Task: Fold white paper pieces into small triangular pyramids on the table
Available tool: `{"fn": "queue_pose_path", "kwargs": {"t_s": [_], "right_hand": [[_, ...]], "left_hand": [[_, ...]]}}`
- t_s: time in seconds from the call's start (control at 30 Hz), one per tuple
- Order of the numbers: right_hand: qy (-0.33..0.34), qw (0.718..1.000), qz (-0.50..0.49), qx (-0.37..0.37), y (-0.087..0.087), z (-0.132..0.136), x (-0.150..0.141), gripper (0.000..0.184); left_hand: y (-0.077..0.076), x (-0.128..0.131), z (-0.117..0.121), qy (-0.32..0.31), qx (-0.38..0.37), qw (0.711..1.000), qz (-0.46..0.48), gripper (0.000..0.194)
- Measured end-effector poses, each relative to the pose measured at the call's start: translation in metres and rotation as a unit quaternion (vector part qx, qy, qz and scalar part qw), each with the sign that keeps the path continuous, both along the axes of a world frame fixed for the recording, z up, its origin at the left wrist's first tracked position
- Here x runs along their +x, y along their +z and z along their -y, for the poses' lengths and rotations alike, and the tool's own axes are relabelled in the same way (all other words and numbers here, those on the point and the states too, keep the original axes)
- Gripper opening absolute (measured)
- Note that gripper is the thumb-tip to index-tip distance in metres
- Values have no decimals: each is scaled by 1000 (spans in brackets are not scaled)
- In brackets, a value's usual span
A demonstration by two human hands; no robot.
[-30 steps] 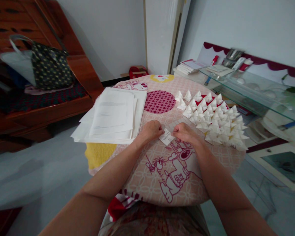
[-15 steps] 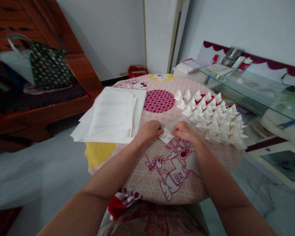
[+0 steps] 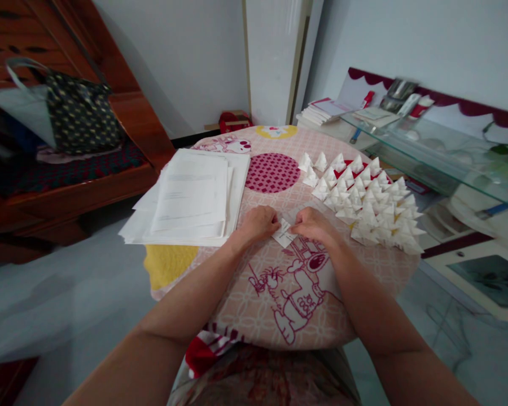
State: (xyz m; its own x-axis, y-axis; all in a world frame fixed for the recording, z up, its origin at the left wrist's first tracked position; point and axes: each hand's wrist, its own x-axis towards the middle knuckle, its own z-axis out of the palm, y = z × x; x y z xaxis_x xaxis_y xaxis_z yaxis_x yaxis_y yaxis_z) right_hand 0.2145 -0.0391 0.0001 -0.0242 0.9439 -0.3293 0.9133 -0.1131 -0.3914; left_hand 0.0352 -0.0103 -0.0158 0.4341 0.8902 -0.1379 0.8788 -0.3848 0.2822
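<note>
A small folded piece of printed paper point(image 3: 284, 234) lies on the cloth-covered round table, between my two hands. My left hand point(image 3: 260, 222) is closed, its fingertips pinching the paper's left side. At the opposite side, my right hand point(image 3: 312, 224) pinches the paper with thumb and fingers together. Just right of my right hand stand many small folded white paper pieces point(image 3: 364, 203) with pointed tips, set close together in rows. Left of my left hand rests a stack of white paper sheets point(image 3: 190, 197), the top ones faintly printed.
The patterned pink tablecloth point(image 3: 254, 304) covers the round table. Beyond its right edge is a glass-topped cabinet point(image 3: 440, 158) with books point(image 3: 328, 110) and cups. A wooden bench point(image 3: 144, 129) at left bears a dotted dark bag point(image 3: 82, 115).
My right hand has moved slightly left along the paper, closer to my left hand. The camera view has shifted a little; the paper stacks stay where they were.
</note>
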Motion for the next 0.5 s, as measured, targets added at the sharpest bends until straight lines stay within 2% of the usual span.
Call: {"fn": "queue_pose_path", "kwargs": {"t_s": [0.2,0.4,0.5], "right_hand": [[-60,992,-95,-57,-7,1,7,11],[-79,983,-134,-101,0,1,17,17],[-77,979,-169,-83,2,2,23,20]], "left_hand": [[1,-1,0,-2,-2,1000,10,24],[2,-1,0,-1,1,1000,6,23],[1,-1,0,0,0,1000,6,22]]}}
